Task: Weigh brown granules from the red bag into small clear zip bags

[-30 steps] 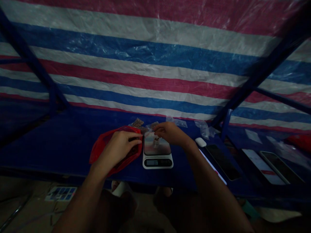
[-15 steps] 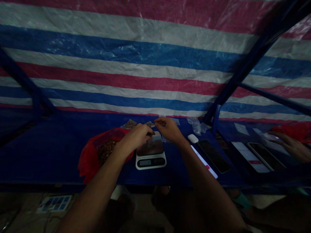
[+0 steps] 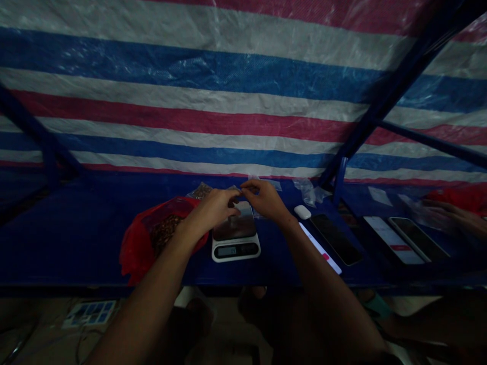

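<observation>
The left hand [image 3: 220, 204] and right hand [image 3: 265, 198] are hovering close together over a scale [image 3: 236, 252]. A red bag [image 3: 134, 252] of brown pieces [image 3: 164, 234] is sitting to its left, 2 dark-screened phones [image 3: 337, 240] are lying to its right, and striped sheeting [image 3: 228, 73] is hanging behind.

Dim light, deep shadow below, soft glare on the striped sheet [image 3: 228, 94]

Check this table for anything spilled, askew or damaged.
Nothing plainly stands out. The red bag slumps open, but its brown contents show inside it; the scale sits upright. Dim light could hide small spills.
</observation>
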{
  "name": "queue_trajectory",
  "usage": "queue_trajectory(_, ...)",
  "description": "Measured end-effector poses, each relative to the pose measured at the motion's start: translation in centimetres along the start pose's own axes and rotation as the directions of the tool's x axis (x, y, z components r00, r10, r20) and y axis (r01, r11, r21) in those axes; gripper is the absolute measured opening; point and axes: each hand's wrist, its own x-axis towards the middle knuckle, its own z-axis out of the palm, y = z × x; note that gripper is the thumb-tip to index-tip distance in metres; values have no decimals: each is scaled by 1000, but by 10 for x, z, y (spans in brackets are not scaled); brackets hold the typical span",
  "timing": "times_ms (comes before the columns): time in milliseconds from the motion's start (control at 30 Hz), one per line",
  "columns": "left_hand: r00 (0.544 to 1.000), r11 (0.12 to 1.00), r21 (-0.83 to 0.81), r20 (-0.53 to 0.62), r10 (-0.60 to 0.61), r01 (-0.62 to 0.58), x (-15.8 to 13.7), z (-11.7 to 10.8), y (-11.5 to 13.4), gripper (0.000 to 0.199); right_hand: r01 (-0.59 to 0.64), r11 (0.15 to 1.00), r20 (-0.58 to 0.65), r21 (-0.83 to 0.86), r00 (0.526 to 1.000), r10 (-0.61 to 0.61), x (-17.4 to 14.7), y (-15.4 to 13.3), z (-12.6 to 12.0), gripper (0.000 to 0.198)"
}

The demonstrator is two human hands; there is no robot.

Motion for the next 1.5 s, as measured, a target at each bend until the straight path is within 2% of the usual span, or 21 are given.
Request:
queue_trajectory(167,998,987,-160,-59,9,-18,0,10,-9,35,-13,999,-23,39,1000,14,-1,2,0,19)
queue_trajectory(267,995,980,-194,-98,25,-44,-3,5,-11,31,0,999,-30,45,1000,2,-1,1,-1,19)
queue_trajectory(367,990,995,-92,-140,18,-31,-10,-5,-15,27,-11,1000,-22,16,1000,12,-2,4,-1,20)
queue_trajectory(467,994,997,79,-111,-10,19,-14,-7,-23,29,-13,997,59,-72,998,17,-3,11,2,23)
queue_trajectory(633,998,971,229,-24,-56,61,-10,14,-39,34,48,981,236,-190,972,-2,-4,21,12,29)
queue_trajectory(767,999,956,290,-5,-48,48,-6,22,-42,27,87,973,255,-215,966,-30,-4,22,16,29)
queue_trajectory(900,997,961,266,-55,-59,72,-10,8,-36,23,71,976,179,-206,983,-34,-6,22,12,24)
queue_trajectory(1000,994,981,189,-110,-15,36,-15,-4,-26,22,76,978,145,-192,988,-49,-6,23,8,22)
queue_trajectory(1100,995,995,100,-97,25,-15,-20,-5,-15,26,87,979,130,-186,990,-64,-6,22,8,21)
queue_trajectory(1200,992,993,78,-89,93,-86,-30,-8,-7,31,103,979,129,-178,988,-81,-7,19,9,19)
queue_trajectory(1267,987,992,93,-129,95,-83,-45,-21,-7,29,104,978,122,-179,989,-83,-8,16,8,18)
queue_trajectory(1333,988,993,116,-151,21,-3,-64,-41,-11,25,91,978,91,-186,993,-75,-10,13,5,18)
queue_trajectory(1400,981,971,158,-102,-163,177,-84,-57,-21,21,74,980,57,-186,996,-64,-11,10,3,17)
queue_trajectory(1467,919,904,174,-14,-394,391,-99,-62,-36,22,62,982,39,-181,998,-56,-12,9,2,17)
queue_trajectory(1500,888,872,188,-6,-460,453,-103,-61,-43,21,59,982,38,-181,998,-53,-12,9,2,17)
